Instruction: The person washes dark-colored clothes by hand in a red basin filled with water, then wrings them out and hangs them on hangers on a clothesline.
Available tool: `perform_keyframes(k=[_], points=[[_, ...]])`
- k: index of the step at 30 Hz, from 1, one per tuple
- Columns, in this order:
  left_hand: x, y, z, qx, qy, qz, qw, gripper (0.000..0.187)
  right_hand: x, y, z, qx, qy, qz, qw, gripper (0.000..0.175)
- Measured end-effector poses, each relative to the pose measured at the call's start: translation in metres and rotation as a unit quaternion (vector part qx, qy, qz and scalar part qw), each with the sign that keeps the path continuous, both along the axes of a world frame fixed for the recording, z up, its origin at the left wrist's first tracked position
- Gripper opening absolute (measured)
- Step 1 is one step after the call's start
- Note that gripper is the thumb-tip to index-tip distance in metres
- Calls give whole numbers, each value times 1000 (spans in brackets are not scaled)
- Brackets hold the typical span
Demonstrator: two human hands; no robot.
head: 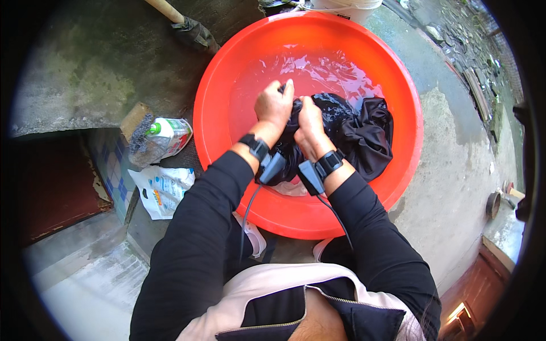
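A large red plastic basin (371, 47) stands before me with water in it. Wet black cloth (362, 136) lies heaped in its right and near part, partly in the water. My left hand (275, 104) is closed around a bunched piece of this cloth above the water. Close beside it, my right hand (310, 121) grips the same bunch. A pale pink cloth (290, 188) shows below the black one, near the basin's front; my wrists partly hide it. Each wrist wears a strapped device with a cable.
Left of the basin stand a detergent bottle (175, 134) with a green cap and a grey scouring pad (140, 136). A white plastic packet (164, 189) lies nearer me. Behind the rim are a white bucket (347, 8) and a wooden handle (166, 10). Rubble lies far right.
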State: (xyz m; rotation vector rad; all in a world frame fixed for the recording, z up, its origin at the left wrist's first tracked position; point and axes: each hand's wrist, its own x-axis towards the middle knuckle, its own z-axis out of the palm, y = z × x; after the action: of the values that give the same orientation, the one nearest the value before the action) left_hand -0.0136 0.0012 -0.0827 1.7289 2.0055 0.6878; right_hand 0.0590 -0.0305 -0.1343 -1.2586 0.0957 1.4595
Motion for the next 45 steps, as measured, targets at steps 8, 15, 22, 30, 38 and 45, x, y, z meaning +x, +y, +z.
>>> perform_keyframes(k=[8,15,22,30,38,45], points=[[-13,19,-70,15,-66,25,997,43,18,1,-6,36,-61,134,988,26],[-95,13,-40,-277,-407,-216,843,42,83,27,-11,125,123,22,984,30],[-86,17,8,-115,-101,-254,955,24,101,34,-16,225,70,-8,972,31],[-58,17,10,-186,-663,-60,723,13,74,31,-16,144,188,-62,970,39],[52,-28,-1,83,-152,-125,977,25,74,22,-36,258,240,81,932,34],[21,27,-61,70,-143,-46,986,20,6,2,-27,31,-61,-27,997,31]])
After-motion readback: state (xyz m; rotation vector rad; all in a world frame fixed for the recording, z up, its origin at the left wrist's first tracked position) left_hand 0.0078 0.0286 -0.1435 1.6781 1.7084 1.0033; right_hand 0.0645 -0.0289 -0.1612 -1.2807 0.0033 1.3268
